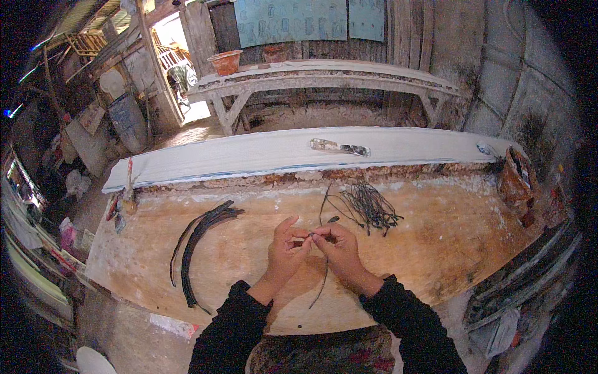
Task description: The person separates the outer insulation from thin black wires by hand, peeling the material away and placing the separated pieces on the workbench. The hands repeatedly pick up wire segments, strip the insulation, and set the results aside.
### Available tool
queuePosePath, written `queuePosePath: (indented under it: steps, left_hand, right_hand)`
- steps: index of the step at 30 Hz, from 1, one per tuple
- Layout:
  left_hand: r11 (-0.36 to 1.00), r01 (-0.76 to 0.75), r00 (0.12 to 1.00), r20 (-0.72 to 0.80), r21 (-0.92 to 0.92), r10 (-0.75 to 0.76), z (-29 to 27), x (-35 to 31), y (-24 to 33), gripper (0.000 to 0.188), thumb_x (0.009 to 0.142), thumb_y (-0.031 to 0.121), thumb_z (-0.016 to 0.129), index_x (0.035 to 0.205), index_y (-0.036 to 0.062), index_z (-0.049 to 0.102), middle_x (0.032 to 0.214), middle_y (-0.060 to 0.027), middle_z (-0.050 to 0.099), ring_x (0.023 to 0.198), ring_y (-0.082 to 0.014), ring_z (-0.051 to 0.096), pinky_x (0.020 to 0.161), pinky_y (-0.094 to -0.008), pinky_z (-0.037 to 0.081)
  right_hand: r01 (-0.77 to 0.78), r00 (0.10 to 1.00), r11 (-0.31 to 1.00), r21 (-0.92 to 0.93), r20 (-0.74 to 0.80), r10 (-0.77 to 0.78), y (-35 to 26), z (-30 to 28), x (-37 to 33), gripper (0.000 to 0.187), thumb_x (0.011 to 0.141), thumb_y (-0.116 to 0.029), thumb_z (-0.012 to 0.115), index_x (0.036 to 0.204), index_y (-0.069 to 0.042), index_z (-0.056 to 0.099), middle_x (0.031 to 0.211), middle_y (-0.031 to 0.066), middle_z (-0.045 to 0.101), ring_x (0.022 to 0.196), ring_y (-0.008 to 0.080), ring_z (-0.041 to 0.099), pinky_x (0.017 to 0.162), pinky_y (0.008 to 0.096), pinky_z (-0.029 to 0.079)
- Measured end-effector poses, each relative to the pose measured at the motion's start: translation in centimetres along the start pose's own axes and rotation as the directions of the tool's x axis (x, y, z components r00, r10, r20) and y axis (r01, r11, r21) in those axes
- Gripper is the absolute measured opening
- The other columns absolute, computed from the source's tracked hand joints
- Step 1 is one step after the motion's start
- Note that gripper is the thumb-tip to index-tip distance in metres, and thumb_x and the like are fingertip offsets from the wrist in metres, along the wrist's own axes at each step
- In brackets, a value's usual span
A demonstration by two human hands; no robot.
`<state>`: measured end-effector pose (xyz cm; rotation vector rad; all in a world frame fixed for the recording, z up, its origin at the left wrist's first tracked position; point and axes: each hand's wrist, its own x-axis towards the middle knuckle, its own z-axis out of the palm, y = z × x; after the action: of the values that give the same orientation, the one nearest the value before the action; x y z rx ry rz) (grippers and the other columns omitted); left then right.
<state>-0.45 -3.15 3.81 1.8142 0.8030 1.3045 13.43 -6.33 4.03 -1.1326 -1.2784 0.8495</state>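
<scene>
My left hand point(289, 250) and my right hand point(339, 249) meet over the middle of a wooden board point(423, 262), fingertips pinched together. Between them is a thin black cord point(321, 290); one end trails toward me across the wood, while another length rises past the fingers. The exact spot being pinched is mostly covered by the fingers. To the left lies a curved bundle of black strips point(189, 262). Just beyond my right hand sits a loose pile of thin black cords point(372, 207), with small knots or thickened ends.
Behind the board runs a raised white ledge point(249, 149) carrying a scraper-like tool point(339, 147). A brown container point(517, 177) stands at the right end. Farther back, a long bench point(336, 78) holds a reddish pot point(225, 62). A bright doorway point(176, 43) opens at the back left.
</scene>
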Motion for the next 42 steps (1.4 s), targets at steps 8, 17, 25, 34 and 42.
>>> queuePosePath:
  steps: [8, 17, 25, 34, 42]
  left_hand:
    - [0.984, 0.154, 0.986, -0.047, -0.086, -0.159, 0.1, 0.6, 0.8, 0.046, 0.077, -0.002, 0.061, 0.115, 0.0063, 0.037, 0.086, -0.0072, 0.059, 0.083, -0.0143, 0.059, 0.065, -0.0269, 0.051]
    - [0.842, 0.322, 0.947, 0.128, -0.434, -0.295, -0.8, 1.5, -0.7, 0.016, 0.08, 0.001, 0.062, 0.093, 0.0013, 0.053, 0.085, -0.0055, 0.062, 0.075, -0.0108, 0.059, 0.065, -0.0224, 0.048]
    - [0.865, 0.319, 0.947, 0.172, -0.386, -0.272, -1.2, 1.4, -0.3, 0.012, 0.081, 0.003, 0.06, 0.093, 0.002, 0.057, 0.085, -0.0039, 0.061, 0.076, -0.0116, 0.058, 0.067, -0.0246, 0.049]
    - [0.921, 0.151, 0.986, 0.127, -0.358, -0.113, -0.8, 1.5, -1.1, 0.011, 0.079, 0.004, 0.064, 0.089, 0.0014, 0.061, 0.087, -0.0045, 0.059, 0.074, -0.0109, 0.057, 0.064, -0.0218, 0.047]
    - [0.834, 0.326, 0.945, 0.171, -0.445, -0.279, -0.6, 1.4, 0.2, 0.011, 0.078, 0.003, 0.065, 0.088, 0.0015, 0.061, 0.086, -0.0046, 0.061, 0.069, -0.0109, 0.057, 0.058, -0.0223, 0.047]
  right_hand:
    - [-0.079, 0.996, 0.994, 0.075, 0.041, 0.076, 0.6, 0.6, 0.0, 0.01, 0.084, -0.012, 0.058, 0.091, -0.006, 0.055, 0.087, 0.0018, 0.056, 0.077, 0.0136, 0.054, 0.068, 0.027, 0.044]
    - [-0.431, 0.896, 0.707, 0.561, 0.36, 0.261, -0.2, -0.6, 0.4, 0.014, 0.087, -0.018, 0.055, 0.096, -0.008, 0.052, 0.094, 0.0013, 0.057, 0.086, 0.0118, 0.057, 0.079, 0.0235, 0.047]
    - [-0.474, 0.876, 0.592, 0.652, 0.415, 0.246, 0.1, -0.7, 0.6, 0.016, 0.086, -0.016, 0.057, 0.097, -0.006, 0.053, 0.098, 0.0047, 0.06, 0.084, 0.0129, 0.059, 0.075, 0.0241, 0.049]
    - [-0.401, 0.915, 0.704, 0.586, 0.296, 0.275, 0.3, -1.1, 0.7, 0.012, 0.083, -0.011, 0.06, 0.092, -0.004, 0.057, 0.086, 0.0035, 0.06, 0.078, 0.0122, 0.058, 0.068, 0.0236, 0.049]
    - [-0.335, 0.94, 0.831, 0.445, 0.217, 0.263, -0.1, -0.9, 0.8, 0.012, 0.081, -0.013, 0.064, 0.085, -0.005, 0.056, 0.077, 0.0012, 0.058, 0.068, 0.0088, 0.055, 0.062, 0.0217, 0.047]
